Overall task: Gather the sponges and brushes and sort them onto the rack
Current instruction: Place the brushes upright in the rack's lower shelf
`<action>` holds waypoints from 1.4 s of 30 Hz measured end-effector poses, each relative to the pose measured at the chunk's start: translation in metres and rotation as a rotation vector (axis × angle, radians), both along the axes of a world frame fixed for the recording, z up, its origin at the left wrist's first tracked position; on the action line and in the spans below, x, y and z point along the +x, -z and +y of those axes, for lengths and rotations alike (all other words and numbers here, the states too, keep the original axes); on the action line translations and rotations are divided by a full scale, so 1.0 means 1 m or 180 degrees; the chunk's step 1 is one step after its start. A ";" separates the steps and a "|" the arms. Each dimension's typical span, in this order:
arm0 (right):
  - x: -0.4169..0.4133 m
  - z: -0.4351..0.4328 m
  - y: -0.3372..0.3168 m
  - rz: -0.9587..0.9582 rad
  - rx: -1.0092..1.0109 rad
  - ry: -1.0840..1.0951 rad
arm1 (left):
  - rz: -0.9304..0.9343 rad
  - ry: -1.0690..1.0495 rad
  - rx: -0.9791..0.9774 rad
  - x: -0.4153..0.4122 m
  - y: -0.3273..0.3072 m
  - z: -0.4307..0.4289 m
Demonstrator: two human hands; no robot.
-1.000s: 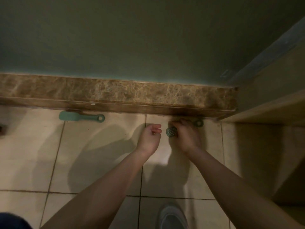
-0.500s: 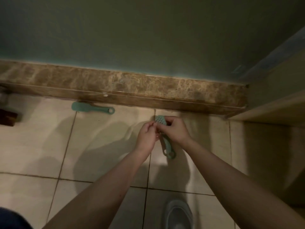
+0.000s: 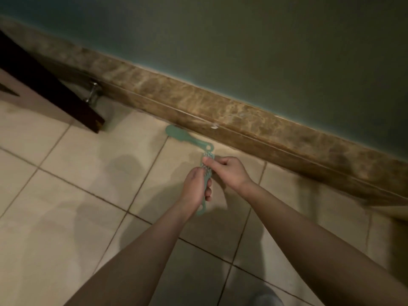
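You are at the gathering step. Your left hand (image 3: 197,191) grips the handle of a green brush (image 3: 208,154) and your right hand (image 3: 227,171) pinches its bristled head, fingers clenched on it, near the baseboard (image 3: 242,120). Next, I judge, free one hand for the second brush (image 3: 184,136), which lies against the baseboard.
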State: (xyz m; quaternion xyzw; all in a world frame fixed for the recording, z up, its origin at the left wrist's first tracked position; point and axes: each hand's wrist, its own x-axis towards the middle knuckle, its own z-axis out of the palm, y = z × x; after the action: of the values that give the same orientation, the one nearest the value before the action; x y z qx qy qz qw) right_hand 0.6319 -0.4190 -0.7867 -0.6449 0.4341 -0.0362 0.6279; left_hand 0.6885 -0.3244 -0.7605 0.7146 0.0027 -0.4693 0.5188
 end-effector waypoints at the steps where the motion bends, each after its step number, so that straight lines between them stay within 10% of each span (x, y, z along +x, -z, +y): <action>1: 0.011 0.002 0.000 0.0079 -0.0116 -0.0124 | 0.0002 -0.0058 0.0040 0.008 0.002 0.005; 18: 0.094 0.009 0.017 0.1200 -0.3071 -0.1868 | 0.0082 -0.1461 0.0201 0.067 0.019 0.063; 33: 0.082 0.033 -0.002 0.0312 -0.0908 -0.0383 | -0.0067 -0.1254 0.0105 0.063 -0.001 0.051; 42: 0.012 0.043 -0.143 0.0501 -0.0465 0.0189 | 0.0201 -0.0940 0.0363 0.024 -0.147 0.047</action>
State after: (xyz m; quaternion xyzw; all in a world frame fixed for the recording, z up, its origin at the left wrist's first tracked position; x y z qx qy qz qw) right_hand 0.6441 -0.3758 -0.6434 -0.6767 0.4972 -0.0356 0.5418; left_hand 0.7125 -0.2774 -0.6137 0.7196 0.1506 -0.4092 0.5404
